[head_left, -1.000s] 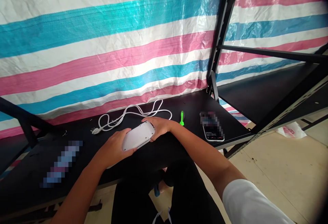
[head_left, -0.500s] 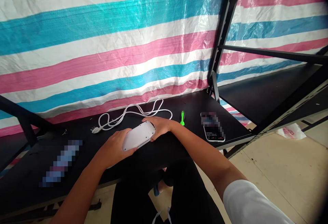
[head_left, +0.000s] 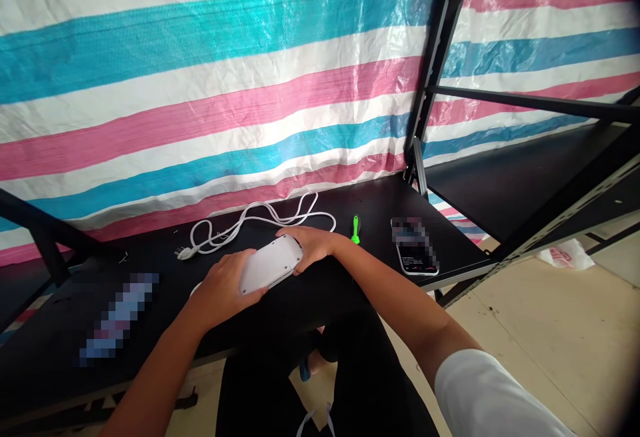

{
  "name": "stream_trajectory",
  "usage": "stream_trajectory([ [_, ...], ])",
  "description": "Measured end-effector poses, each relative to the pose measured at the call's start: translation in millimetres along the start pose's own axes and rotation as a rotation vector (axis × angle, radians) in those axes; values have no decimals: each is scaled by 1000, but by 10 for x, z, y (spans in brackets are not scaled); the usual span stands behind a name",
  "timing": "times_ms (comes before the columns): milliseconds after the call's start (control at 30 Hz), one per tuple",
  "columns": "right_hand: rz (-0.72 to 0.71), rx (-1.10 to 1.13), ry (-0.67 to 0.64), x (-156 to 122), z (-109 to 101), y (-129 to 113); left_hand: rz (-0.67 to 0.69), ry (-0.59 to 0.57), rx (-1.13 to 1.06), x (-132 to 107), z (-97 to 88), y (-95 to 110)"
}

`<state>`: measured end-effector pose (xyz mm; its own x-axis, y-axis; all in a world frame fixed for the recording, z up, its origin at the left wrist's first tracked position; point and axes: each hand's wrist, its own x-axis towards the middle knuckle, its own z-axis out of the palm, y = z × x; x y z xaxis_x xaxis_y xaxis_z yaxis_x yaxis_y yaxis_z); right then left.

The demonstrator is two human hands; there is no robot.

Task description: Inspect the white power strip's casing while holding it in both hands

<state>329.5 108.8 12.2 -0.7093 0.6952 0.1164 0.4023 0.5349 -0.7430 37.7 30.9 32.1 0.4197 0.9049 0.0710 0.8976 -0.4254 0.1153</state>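
Unmoved left hand [head_left: 225, 284], right hand [head_left: 313, 249], gripping white casing [head_left: 270, 265]

A single head-worn camera looks forward and down, close above the left hand [head_left: 225, 284] and right hand [head_left: 313, 249].

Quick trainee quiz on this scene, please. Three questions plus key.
1. True or false: the green screwdriver lies between the white cable and the phone on the black table.
2. What do the left hand and right hand both hold? A) the phone B) a white plastic casing C) the white cable
3. What colour is the sleeve on the right arm?

Key: 1 true; 2 B; 3 white.
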Motion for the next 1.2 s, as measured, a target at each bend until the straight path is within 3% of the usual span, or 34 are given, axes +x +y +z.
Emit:
stream_trajectory([
  [267,32,-6,-15,-16,-18,-25,-39,-53,-34,4,-1,-41],
  [1200,28,-54,-39,-5,-8,-3,-33,-62,-5,7,-36,-14],
])
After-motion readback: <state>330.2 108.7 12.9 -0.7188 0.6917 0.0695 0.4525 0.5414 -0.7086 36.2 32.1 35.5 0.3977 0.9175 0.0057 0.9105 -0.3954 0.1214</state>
